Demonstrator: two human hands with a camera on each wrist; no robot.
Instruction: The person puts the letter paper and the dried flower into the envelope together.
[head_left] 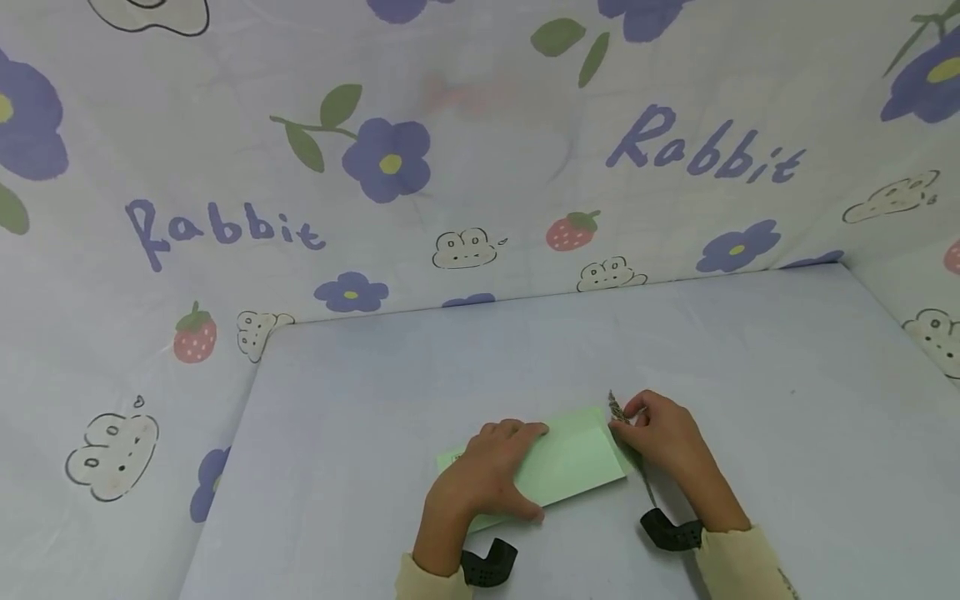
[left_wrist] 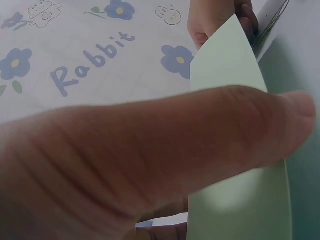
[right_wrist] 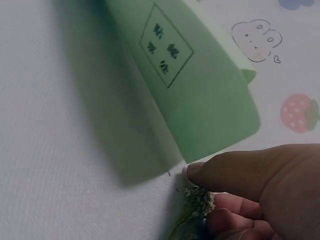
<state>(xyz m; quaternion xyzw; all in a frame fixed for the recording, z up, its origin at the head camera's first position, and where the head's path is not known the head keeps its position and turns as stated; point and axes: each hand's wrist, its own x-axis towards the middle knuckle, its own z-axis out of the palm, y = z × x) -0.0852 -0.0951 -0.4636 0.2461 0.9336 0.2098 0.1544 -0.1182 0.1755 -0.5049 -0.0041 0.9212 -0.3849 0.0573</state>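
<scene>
A pale green envelope (head_left: 577, 458) is tilted up from the white table, casting a shadow beneath its near edge in the right wrist view. My left hand (head_left: 487, 475) grips it toward its left end, the thumb (left_wrist: 240, 125) across one face and the fingers on the other side. At the envelope's right end, my right hand (head_left: 667, 433) pinches a thin dried flower sprig (head_left: 617, 406) between thumb and fingers. The sprig's small pale heads (right_wrist: 201, 201) show under the thumb, close to the envelope's corner. A diamond-shaped stamp box (right_wrist: 166, 46) with dark characters is printed on the envelope's underside.
The white table (head_left: 360, 400) spreads out around both hands. Behind and beside it hangs a cloth (head_left: 495, 167) printed with flowers, strawberries and rabbits. Tiny dark crumbs (right_wrist: 177, 189) lie by the sprig. Black wrist devices (head_left: 491, 565) sit at both cuffs.
</scene>
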